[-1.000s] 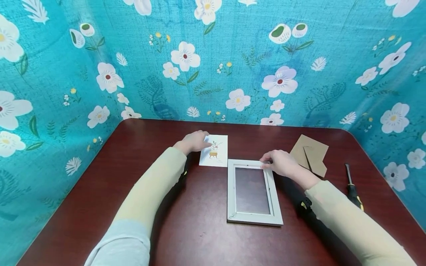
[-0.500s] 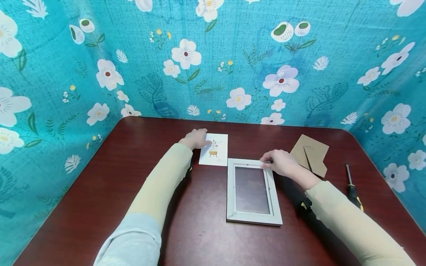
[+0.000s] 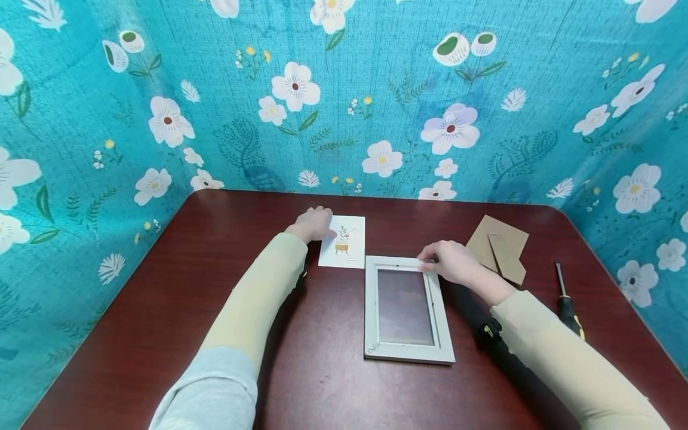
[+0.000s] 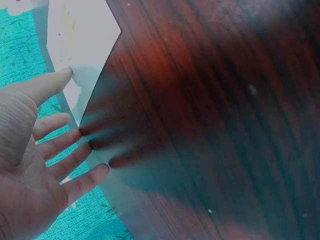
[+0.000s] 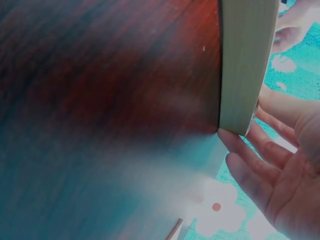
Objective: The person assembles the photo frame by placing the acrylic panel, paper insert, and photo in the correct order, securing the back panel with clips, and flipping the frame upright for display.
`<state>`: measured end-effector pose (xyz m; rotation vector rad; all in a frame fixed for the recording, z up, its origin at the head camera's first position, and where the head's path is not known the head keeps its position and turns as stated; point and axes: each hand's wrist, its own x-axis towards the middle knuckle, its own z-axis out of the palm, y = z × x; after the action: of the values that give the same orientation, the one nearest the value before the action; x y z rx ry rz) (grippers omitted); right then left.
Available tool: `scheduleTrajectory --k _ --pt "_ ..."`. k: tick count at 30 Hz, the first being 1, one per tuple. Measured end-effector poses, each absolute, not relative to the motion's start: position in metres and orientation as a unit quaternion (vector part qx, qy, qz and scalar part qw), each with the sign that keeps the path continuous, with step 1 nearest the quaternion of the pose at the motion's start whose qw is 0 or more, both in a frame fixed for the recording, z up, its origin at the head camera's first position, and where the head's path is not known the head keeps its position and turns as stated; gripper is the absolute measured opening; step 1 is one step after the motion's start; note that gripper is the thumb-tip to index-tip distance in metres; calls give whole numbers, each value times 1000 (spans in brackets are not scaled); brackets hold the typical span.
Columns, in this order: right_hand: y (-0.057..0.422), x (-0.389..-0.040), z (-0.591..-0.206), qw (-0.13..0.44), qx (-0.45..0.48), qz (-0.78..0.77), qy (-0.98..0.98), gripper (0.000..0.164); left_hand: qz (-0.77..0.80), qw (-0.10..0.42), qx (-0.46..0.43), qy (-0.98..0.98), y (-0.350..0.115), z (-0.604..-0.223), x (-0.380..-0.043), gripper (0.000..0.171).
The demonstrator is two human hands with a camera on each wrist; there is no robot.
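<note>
A white card (image 3: pixel 344 249) printed with a potted plant lies flat at the back centre of the table. My left hand (image 3: pixel 313 225) is at its left side, fingers spread and fairly straight; in the left wrist view the thumb (image 4: pixel 52 84) overlaps the card and the other fingertips lie close by the card's corner. Near the card's front right corner lies a pale picture frame (image 3: pixel 371 310), back up, with a clear pane inside. My right hand (image 3: pixel 454 261) holds its far right corner, thumb on top and fingers against the end edge (image 5: pixel 237 117).
A brown backing board (image 3: pixel 491 236) with a stand leg lies beyond the right hand. To its right is a screwdriver (image 3: pixel 565 301) with a black and yellow handle. A blue flowered cloth (image 3: pixel 344 101) hangs behind the dark red table (image 3: pixel 177 286).
Over the first half second the left forearm has shifted right and forward, its hand staying at the card. The right hand keeps its place on the frame's corner.
</note>
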<state>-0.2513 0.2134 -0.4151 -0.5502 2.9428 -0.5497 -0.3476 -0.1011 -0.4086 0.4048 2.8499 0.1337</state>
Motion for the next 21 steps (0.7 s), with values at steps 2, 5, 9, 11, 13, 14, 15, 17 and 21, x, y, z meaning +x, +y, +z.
scheduleTrajectory --k 2,5,9,11,13,14,15,17,21 --pt "214 -251 -415 49 -180 -179 966 12 50 126 137 981 -101 -408 -348 65" --pt "214 -251 -415 49 -181 -180 966 12 58 121 131 982 -101 -408 -348 64" --pt "213 -252 -415 43 -184 -179 966 14 71 115 124 983 -102 -410 -350 62" --pt "213 -253 -415 39 -186 -178 965 14 75 113 122 983 -102 -410 -350 61" --pt "214 -254 -415 38 -187 -177 966 15 75 112 124 983 -102 -409 -351 60" --pt "215 -254 -415 38 -187 -178 965 15 75 112 125 983 -102 -408 -351 59" --pt "215 -254 -415 40 -187 -178 965 15 74 113 128 983 -101 -408 -351 58" --pt "215 -254 -415 45 -185 -180 965 15 71 114 132 982 -102 -408 -351 56" --pt "215 -253 -416 54 -179 -180 966 15 79 122 130 981 -104 -410 -351 54"
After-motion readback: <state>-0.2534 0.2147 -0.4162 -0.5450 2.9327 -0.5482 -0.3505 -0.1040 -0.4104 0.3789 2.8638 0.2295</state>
